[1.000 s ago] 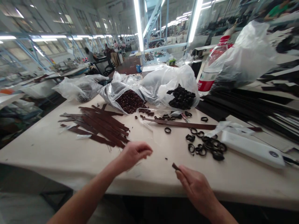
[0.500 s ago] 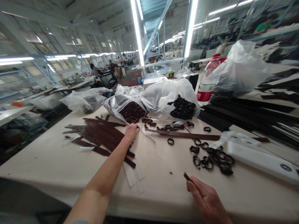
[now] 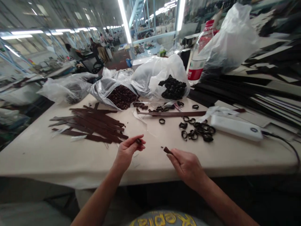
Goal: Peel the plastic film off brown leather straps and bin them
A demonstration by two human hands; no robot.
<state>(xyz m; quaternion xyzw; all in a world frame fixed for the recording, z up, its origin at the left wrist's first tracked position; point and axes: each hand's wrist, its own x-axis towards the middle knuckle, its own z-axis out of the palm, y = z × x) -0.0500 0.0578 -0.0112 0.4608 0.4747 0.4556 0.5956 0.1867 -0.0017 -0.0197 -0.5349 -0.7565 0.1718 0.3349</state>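
My left hand (image 3: pixel 125 152) is above the near middle of the table, its fingertips closed on a small dark loop (image 3: pixel 138 141). To its right, my right hand (image 3: pixel 188 163) pinches a dark brown strip (image 3: pixel 167 150); only the tip sticks out, the rest being hidden in the fist. A tiny dark scrap (image 3: pixel 162 147) lies beside that tip. Left of my left hand is a loose pile of brown strips (image 3: pixel 94 122). Beyond the hands, an open plastic bag holds many small brown loops (image 3: pixel 123 96), some spilled at its mouth.
Black rings (image 3: pixel 199 128) lie in a heap at right, near a white corded device (image 3: pixel 236 128). A long brown strip (image 3: pixel 174 114) crosses the table behind them. Farther back stand a bag of black pieces (image 3: pixel 174 88), a red-capped bottle (image 3: pixel 197 59) and stacked black strips (image 3: pixel 235 91).
My left hand has come back from beside the bag of brown loops toward me, now with a small dark loop. My right hand, still pinching the strip, has moved in toward the left. The view has tilted down.
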